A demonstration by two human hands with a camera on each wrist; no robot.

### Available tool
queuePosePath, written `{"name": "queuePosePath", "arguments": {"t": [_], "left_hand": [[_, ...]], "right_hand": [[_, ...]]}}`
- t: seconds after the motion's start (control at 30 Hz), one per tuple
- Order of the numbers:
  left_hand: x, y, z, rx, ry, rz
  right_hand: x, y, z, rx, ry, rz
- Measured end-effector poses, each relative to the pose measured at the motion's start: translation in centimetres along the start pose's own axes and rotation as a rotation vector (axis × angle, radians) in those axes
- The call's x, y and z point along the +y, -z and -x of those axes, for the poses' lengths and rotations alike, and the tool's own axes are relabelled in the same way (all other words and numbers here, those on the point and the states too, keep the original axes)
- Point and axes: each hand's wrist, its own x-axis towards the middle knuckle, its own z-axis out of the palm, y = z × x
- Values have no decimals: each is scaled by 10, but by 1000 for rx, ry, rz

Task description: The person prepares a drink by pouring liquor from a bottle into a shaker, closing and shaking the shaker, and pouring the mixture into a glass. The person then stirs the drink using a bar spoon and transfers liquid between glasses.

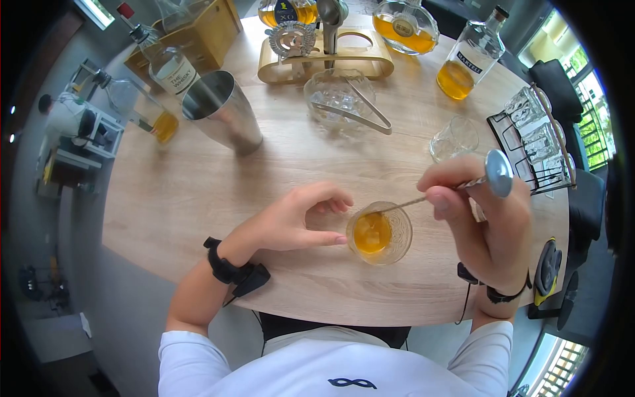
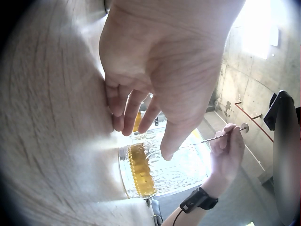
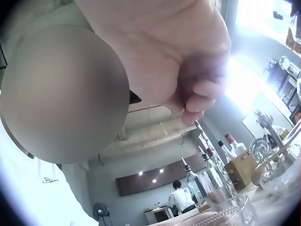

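A patterned glass (image 1: 379, 233) of amber drink with an ice cube stands near the front edge of the round wooden table (image 1: 198, 198). My left hand (image 1: 342, 221) steadies it, thumb against its near side and curled fingers at its far rim; the left wrist view shows the thumb on the glass (image 2: 160, 172). My right hand (image 1: 440, 195) pinches a twisted bar spoon (image 1: 456, 186) whose bowl dips into the drink and whose disc end (image 1: 498, 173) points up to the right. That disc (image 3: 61, 94) fills the right wrist view as a blur.
A metal shaker tin (image 1: 221, 109), an ice bowl with tongs (image 1: 340, 99) and an empty glass (image 1: 455, 139) stand further back. Bottles (image 1: 165, 63), a decanter (image 1: 405, 26) and a wooden stand (image 1: 324, 56) line the far edge. A black rack of glasses (image 1: 536, 139) stands right.
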Motion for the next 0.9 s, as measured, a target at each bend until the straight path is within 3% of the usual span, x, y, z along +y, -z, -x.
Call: {"name": "queuePosePath", "arguments": {"t": [0.1,0.2,0.4,0.5,0.57,0.63,0.67,0.9], "left_hand": [[0,0,-1,-5,13,-5],[-1,-1,0,7,2,14],[1,1,0,-1,-12,-22],[1,1,0,-5,-15,-29],[0,1,-1,-11,-11,-16],[-2,-1,-1,-2,-13,-18],[-2,-1,-1,7,-14,-20],[2,1,-1,-4,17,-24]], "right_hand": [[-3,-6,-1,30,69,-3],[-6,-6,3,-127,22,-292],[-5,13,7,-304,7,-313],[-1,24,8,-223,-67,-209],[-1,26,2,-239,-8,-99],[-2,8,2,13,-13,43],[-3,3,0,27,20,92],[-18,7,5,-62,-64,-221]]}}
